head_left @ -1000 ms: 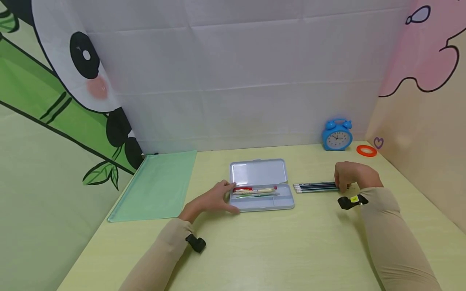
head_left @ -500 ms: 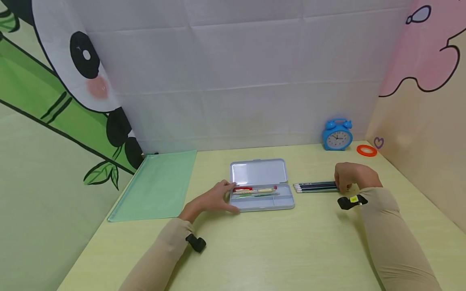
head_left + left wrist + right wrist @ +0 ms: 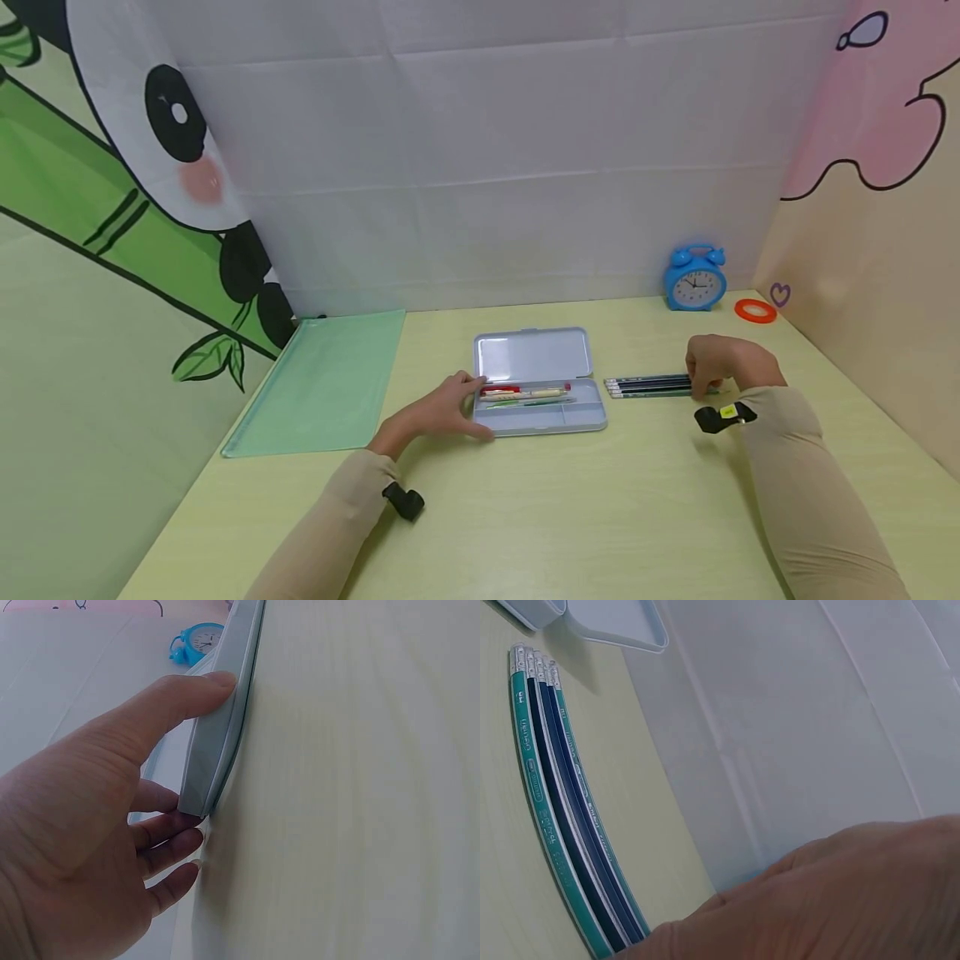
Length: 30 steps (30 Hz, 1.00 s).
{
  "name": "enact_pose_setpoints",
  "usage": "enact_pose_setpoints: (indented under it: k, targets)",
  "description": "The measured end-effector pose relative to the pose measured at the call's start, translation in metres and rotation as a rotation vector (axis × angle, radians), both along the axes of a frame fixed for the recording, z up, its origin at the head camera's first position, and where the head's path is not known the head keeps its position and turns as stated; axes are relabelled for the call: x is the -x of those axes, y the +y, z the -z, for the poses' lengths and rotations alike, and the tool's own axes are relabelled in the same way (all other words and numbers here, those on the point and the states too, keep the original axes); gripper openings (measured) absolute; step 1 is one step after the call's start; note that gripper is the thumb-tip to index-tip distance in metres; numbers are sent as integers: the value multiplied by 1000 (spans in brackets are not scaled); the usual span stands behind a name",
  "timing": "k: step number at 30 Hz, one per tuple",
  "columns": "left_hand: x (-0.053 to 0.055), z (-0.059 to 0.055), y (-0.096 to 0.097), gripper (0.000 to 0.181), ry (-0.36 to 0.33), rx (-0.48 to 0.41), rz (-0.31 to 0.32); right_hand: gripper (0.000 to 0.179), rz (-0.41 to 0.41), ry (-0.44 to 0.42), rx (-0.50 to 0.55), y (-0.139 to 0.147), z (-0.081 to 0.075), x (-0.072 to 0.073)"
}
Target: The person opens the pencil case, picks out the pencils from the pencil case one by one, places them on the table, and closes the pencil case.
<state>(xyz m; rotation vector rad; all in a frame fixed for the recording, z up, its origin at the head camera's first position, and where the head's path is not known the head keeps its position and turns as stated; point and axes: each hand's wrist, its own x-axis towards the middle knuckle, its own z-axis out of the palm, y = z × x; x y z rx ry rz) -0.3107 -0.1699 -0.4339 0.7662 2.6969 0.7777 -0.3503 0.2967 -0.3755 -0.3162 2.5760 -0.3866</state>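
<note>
A pale blue-grey pencil case (image 3: 585, 421) lies with its lid (image 3: 534, 357) flipped back. Several pens (image 3: 525, 394), one with a red part, rest in its rear section. My left hand (image 3: 442, 408) holds the case's left end; in the left wrist view the thumb (image 3: 214, 686) presses the front wall and the other fingers curl around the corner. To the right, a row of green and dark blue pencils (image 3: 648, 386) lies side by side, silver ends toward the case. My right hand (image 3: 731, 360) grips their right ends, its fingertips hidden in the right wrist view.
On the left of the table lies a green translucent mat (image 3: 322, 392). A blue alarm clock (image 3: 696, 279) stands at the back right, beside an orange-red ring (image 3: 755, 311). A white printed cloth (image 3: 487, 167) hangs behind the table.
My right hand has shifted very slightly left along the pencils. The left hand and the pencil case have kept their places.
</note>
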Motion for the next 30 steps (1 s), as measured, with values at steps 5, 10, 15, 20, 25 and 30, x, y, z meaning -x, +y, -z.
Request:
enact_pose_setpoints:
  k: [5, 10, 15, 20, 25, 30]
  targets:
    - [0, 0, 0, 106, -2, 2, -2, 14, -4, -1, 6, -2, -1, 0]
    - [-1, -2, 1, 106, -5, 3, -5, 14, -7, 6, 6, -3, -1, 1]
    - [-1, -1, 1, 106, -6, 0, -5, 14, -11, 9, 14, -4, 0, 2]
    - [1, 0, 0, 106, -2, -1, -1, 14, -26, 26, 17, -3, 2, 4]
    - [1, 1, 0, 106, -3, 0, 0, 16, -43, 43, 14, -1, 4, 6]
    - [1, 0, 1, 106, -5, -1, -3, 17, -53, 51, 8, 0, 4, 7]
